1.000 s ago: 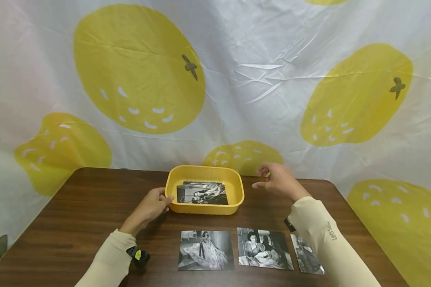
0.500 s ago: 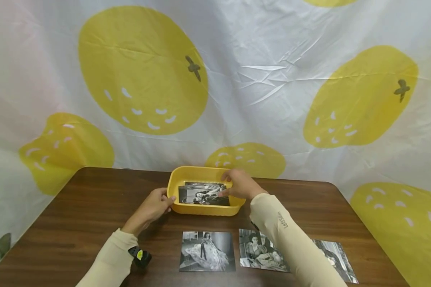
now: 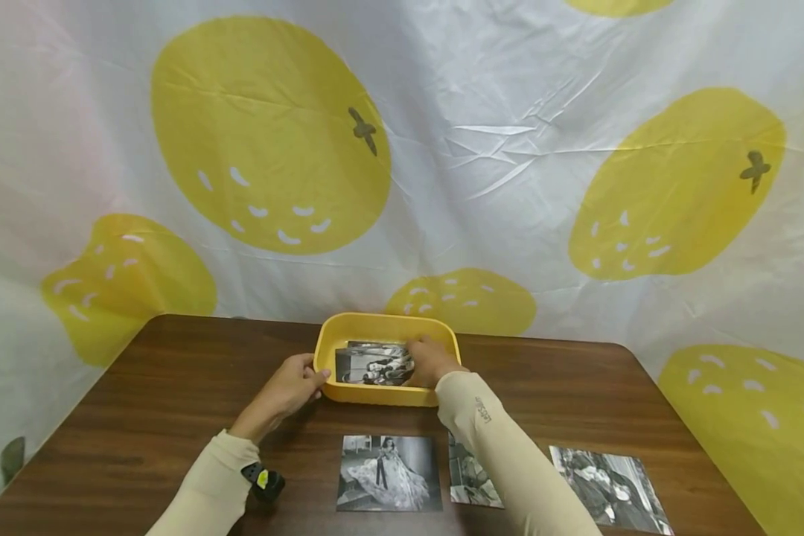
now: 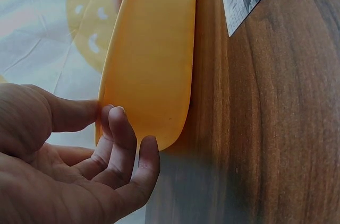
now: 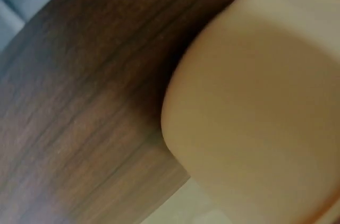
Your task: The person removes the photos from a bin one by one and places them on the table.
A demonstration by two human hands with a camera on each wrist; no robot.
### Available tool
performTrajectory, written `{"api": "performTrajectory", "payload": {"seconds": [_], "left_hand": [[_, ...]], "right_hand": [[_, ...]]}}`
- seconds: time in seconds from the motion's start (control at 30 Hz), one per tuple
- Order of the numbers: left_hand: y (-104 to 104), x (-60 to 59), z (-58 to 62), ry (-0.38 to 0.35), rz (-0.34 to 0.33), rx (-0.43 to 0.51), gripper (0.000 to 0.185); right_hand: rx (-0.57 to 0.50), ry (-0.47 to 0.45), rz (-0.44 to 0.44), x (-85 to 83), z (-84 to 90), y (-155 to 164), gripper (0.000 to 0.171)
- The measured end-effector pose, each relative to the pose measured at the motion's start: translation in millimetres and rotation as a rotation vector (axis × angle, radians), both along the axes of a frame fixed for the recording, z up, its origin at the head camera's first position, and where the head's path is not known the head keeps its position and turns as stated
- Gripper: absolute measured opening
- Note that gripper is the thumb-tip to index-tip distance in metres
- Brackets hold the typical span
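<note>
My left hand holds the left end of a yellow plastic basket. In the left wrist view its thumb is at the rim and its curled fingers lie along the outer wall. My right hand reaches down inside the basket's right end, over the right side of several black-and-white photos. Its fingertips are partly hidden, and I cannot tell whether they pinch a photo. The right wrist view shows only the basket's outer wall and the table, not the hand.
On the brown wooden table before the basket lie a photo of a figure in a wide gown, a second photo partly under my right sleeve, and a third photo at the right. A lemon-print cloth hangs behind.
My right hand has moved left and down, from beside the basket to inside it. The right sleeve now covers more of the middle photo and uncovers the right one. The left hand keeps its hold.
</note>
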State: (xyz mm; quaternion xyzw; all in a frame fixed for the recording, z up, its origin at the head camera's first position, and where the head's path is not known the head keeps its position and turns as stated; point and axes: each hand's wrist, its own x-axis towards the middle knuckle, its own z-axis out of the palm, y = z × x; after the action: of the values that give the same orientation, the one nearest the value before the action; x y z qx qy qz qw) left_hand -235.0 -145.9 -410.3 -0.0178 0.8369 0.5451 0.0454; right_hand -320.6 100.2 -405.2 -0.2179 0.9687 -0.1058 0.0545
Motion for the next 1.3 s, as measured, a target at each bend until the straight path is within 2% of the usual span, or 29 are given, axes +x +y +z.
{"api": "performTrajectory", "payload": {"seconds": [0.17,0.27,0.53,0.67,0.77,0.83,0.93,1.03,1.23,1.3], "left_hand": [[0,0.6,0.9,-0.007,0.004,0.005,0.042],[0,1.1,1.1,-0.007,0.002,0.003,0.042],[0,1.6,1.1,0.006,-0.005,0.004,0.042],[0,1.9,0.8,0.007,-0.008,0.011,0.042],[0,2.0,0.6,0.013,-0.010,0.012,0.041],[-1,1.9,0.5,0.021,-0.011,0.013,0.041],[-1,1.6,0.3,0.026,-0.010,0.009,0.040],[-1,2.0,1.1,0.026,-0.011,0.009,0.041],[0,1.8,1.0,0.024,-0.018,0.012,0.041],[0,1.1,1.0,0.022,-0.019,0.013,0.041]], "right_hand": [[-0.015,-0.002,-0.004,-1.7,-1.5,-2,0.057],[-0.023,0.015,-0.010,-4.4,-3.2,-1,0.058],[-0.090,0.041,-0.079,-4.3,-4.5,0,0.083],[-0.092,0.114,-0.076,-8.5,-6.0,3,0.071],[-0.130,0.156,-0.071,-12.2,-5.4,8,0.049],[-0.169,0.147,-0.071,-13.5,-3.6,11,0.034],[-0.223,0.121,-0.063,-12.7,2.3,14,0.025],[-0.299,0.082,-0.050,-11.4,9.0,18,0.025],[-0.492,-0.086,-0.070,-6.2,23.5,27,0.033],[-0.528,-0.094,-0.063,-4.7,29.2,30,0.032]]}}
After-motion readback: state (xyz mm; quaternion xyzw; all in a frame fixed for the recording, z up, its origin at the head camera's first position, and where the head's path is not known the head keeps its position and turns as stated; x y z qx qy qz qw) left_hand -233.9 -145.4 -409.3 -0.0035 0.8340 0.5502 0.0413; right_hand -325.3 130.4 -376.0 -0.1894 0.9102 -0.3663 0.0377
